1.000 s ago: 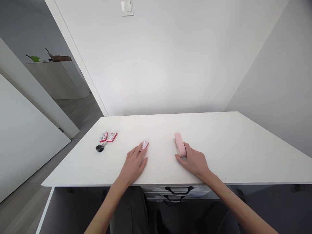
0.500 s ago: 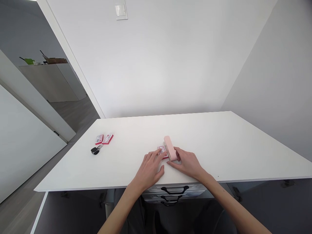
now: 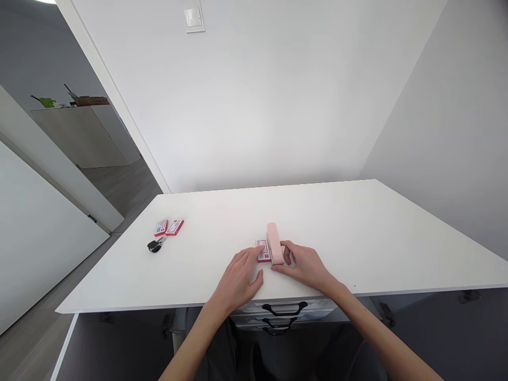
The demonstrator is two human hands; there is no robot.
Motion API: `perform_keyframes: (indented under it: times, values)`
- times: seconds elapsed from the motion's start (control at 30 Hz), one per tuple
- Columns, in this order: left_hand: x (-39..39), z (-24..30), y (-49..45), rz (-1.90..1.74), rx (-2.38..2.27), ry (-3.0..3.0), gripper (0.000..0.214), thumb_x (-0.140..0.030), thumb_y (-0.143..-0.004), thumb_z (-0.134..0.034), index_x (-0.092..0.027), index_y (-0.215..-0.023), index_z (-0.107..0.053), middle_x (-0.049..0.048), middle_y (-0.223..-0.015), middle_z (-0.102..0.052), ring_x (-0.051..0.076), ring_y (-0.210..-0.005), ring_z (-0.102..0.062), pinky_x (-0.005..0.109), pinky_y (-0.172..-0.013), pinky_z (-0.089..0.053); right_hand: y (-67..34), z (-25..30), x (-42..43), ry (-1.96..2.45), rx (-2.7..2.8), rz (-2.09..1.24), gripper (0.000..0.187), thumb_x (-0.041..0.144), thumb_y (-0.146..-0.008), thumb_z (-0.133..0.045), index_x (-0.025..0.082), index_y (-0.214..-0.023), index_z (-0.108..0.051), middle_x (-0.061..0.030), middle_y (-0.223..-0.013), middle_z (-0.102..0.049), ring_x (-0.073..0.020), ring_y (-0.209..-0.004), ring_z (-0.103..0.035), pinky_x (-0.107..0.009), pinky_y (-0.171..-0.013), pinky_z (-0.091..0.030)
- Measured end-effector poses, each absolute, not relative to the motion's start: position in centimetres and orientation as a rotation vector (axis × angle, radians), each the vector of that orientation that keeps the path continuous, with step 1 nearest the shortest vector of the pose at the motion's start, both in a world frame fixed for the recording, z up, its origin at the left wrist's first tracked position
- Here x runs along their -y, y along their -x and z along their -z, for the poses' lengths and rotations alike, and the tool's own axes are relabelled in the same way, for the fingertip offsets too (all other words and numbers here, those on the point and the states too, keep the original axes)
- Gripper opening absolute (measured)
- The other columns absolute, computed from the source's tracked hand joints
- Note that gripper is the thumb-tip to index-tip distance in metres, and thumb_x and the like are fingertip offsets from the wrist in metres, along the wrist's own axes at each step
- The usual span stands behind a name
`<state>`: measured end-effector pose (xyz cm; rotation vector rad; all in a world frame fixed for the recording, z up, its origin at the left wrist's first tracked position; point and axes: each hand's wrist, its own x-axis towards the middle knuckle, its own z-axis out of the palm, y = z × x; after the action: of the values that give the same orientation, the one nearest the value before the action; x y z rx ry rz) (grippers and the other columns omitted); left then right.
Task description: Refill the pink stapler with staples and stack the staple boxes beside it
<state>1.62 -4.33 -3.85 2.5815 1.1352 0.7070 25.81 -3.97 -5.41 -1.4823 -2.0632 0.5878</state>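
Note:
A pink stapler (image 3: 274, 244) rests on the white tabletop in front of me, its long side running away from me. My right hand (image 3: 301, 264) grips its near end, thumb at the front and fingers along the right side. Close against the stapler's left side lies a small red-and-white box (image 3: 264, 256), flat on the table and partly covered. My left hand (image 3: 239, 276) is open, palm down, with its fingertips on that box and the thumb apart from it.
Two similar red-and-white boxes (image 3: 173, 227) lie at the left of the white table (image 3: 341, 222). Beside them is a small black-handled tool (image 3: 154, 245), perhaps a staple remover. Below the front edge are drawers with black handles (image 3: 284, 309). A wall stands behind.
The stapler has turned straighter and sits flush beside the box. My left fingers have drawn back a little from the stapler, leaving more of the box in view.

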Motion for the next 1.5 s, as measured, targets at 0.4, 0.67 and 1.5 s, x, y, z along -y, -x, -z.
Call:
perform_keyframes:
  times: [0.4,0.67,1.5]
  values:
    - [4.5,3.6,-1.6,-0.700,-1.127,-2.585,0.058,-0.019,-0.097,-0.052,-0.028,-0.152,-0.038,0.0074,-0.145,-0.058,0.026,-0.135,-0.054,0.048,-0.113,-0.047,-25.8,4.9,4.1,1.494,2.004,-0.711,0.052,0.063,-0.085,-0.069,0.029,-0.123,-0.061,0.0027,-0.079,-0.070,-0.0194,-0.066,-0.062,-0.033,-0.067,-0.046]
    - [2.7,3.9,0.3,-1.011,-1.343,-2.520,0.040,-0.027,-0.099,-0.052,-0.027,-0.140,-0.049,0.0087,-0.142,-0.058,0.025,-0.136,-0.051,0.046,-0.115,-0.044,-26.0,5.0,4.2,1.409,1.766,-0.848,0.051,0.066,-0.093,-0.055,0.026,-0.125,-0.054,0.0022,-0.078,-0.068,-0.0187,-0.064,-0.058,-0.032,-0.066,-0.046]
    - [-5.1,4.4,9.9,-0.896,-2.154,-2.441,0.046,-0.037,-0.095,-0.048,-0.013,-0.134,-0.051,0.0206,-0.134,-0.060,0.037,-0.132,-0.051,0.058,-0.117,-0.033,-26.2,5.0,4.3,1.433,1.722,-0.858,0.044,0.062,-0.102,-0.039,0.027,-0.123,-0.054,0.0022,-0.073,-0.066,-0.0207,-0.071,-0.060,-0.034,-0.071,-0.047]
